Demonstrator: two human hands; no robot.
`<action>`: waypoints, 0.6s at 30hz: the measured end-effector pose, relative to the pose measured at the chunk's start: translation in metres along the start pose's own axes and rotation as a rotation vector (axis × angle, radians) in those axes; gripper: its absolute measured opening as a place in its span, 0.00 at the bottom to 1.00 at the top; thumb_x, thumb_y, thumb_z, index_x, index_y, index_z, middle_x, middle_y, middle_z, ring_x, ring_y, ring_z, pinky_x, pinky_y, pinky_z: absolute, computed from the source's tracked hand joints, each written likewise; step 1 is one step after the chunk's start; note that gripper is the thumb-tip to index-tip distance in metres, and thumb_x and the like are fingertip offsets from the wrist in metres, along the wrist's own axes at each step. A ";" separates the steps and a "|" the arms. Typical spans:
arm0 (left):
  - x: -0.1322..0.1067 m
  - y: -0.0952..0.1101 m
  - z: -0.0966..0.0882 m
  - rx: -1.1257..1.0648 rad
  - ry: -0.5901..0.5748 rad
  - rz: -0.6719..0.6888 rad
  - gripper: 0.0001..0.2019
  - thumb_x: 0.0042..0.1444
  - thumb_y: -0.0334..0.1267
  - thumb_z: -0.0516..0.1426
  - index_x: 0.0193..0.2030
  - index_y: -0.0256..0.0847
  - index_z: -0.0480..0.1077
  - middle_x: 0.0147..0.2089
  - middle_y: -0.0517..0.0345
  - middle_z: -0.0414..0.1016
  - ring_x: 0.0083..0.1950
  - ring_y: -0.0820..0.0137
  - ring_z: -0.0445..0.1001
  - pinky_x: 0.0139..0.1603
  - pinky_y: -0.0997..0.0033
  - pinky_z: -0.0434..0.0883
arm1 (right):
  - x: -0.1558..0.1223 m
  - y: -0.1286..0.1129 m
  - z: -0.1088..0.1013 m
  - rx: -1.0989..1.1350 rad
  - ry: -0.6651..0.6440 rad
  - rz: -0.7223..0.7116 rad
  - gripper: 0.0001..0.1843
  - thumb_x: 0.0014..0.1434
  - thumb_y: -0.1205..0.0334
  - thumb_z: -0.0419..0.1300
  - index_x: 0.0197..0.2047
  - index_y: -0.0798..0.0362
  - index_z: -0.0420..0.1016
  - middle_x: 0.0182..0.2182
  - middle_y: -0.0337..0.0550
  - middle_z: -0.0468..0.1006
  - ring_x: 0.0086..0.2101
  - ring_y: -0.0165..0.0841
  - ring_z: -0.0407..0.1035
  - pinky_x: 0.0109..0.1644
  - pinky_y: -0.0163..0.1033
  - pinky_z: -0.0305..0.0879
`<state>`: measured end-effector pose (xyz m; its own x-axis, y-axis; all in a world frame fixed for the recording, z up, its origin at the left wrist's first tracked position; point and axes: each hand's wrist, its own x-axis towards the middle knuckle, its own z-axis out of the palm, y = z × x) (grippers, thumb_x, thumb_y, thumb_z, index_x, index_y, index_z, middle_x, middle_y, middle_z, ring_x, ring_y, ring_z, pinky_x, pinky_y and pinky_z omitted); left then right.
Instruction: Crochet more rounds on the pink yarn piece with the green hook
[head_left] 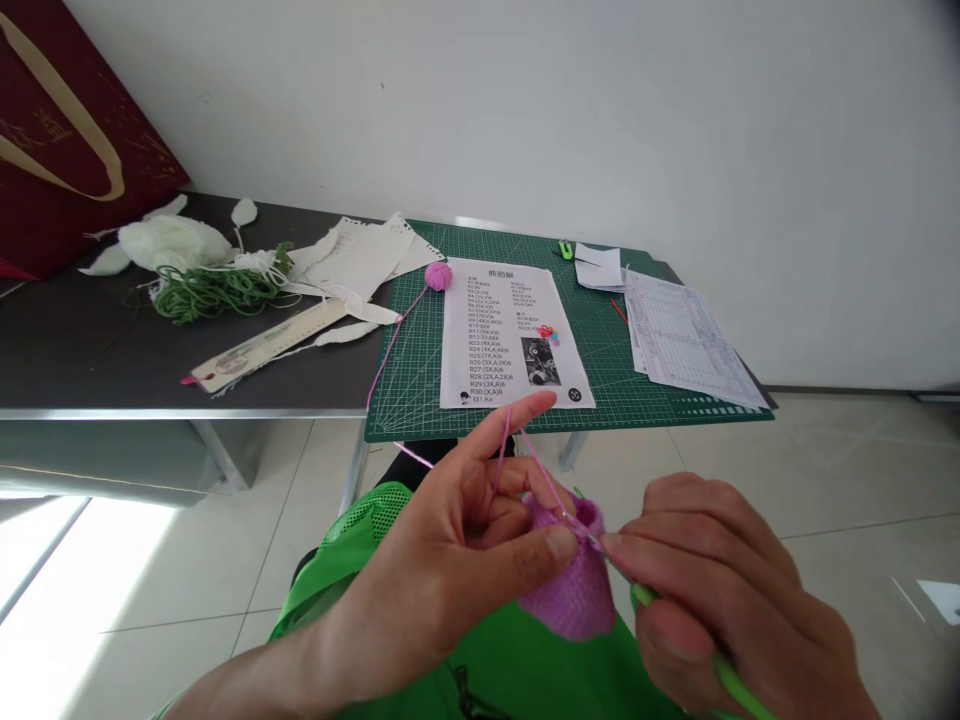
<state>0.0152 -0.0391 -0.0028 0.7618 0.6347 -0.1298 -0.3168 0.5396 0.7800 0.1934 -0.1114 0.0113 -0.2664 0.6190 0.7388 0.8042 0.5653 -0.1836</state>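
Observation:
My left hand pinches a small purple-pink crocheted piece between thumb and fingers, with the index finger stretched out and pink yarn looped over it. My right hand is closed round a green-handled crochet hook, whose metal tip sits at the top edge of the crocheted piece. The yarn runs up to a pink yarn ball on the green cutting mat. A printed pattern sheet lies on the mat in front of me.
A dark table holds green cord, white fibre and paper strips, and a ruler. More papers lie at the mat's right. A red bag stands at the far left. Green mesh fabric covers my lap.

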 end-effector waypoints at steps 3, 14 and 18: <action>0.000 0.003 0.000 0.022 0.007 0.036 0.33 0.62 0.31 0.65 0.71 0.56 0.62 0.33 0.66 0.70 0.24 0.80 0.49 0.26 0.74 0.48 | 0.012 -0.001 -0.014 0.036 -0.029 0.010 0.12 0.68 0.73 0.54 0.32 0.59 0.75 0.25 0.38 0.76 0.30 0.26 0.69 0.37 0.34 0.73; -0.003 0.006 0.003 0.025 -0.028 -0.011 0.31 0.63 0.32 0.65 0.70 0.54 0.63 0.37 0.63 0.74 0.24 0.81 0.50 0.24 0.75 0.49 | 0.025 0.003 -0.026 0.301 -0.153 0.088 0.13 0.65 0.76 0.55 0.29 0.58 0.73 0.21 0.39 0.75 0.26 0.26 0.69 0.31 0.34 0.74; -0.001 0.004 0.003 0.060 -0.027 -0.016 0.31 0.62 0.32 0.65 0.70 0.53 0.63 0.35 0.65 0.73 0.24 0.81 0.48 0.24 0.74 0.47 | 0.025 -0.002 -0.023 0.294 -0.119 0.112 0.17 0.68 0.75 0.54 0.28 0.58 0.72 0.20 0.39 0.72 0.24 0.25 0.68 0.29 0.33 0.72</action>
<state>0.0147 -0.0387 0.0025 0.7816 0.6108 -0.1268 -0.2708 0.5153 0.8131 0.1968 -0.1091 0.0451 -0.2598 0.7356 0.6256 0.6491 0.6127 -0.4509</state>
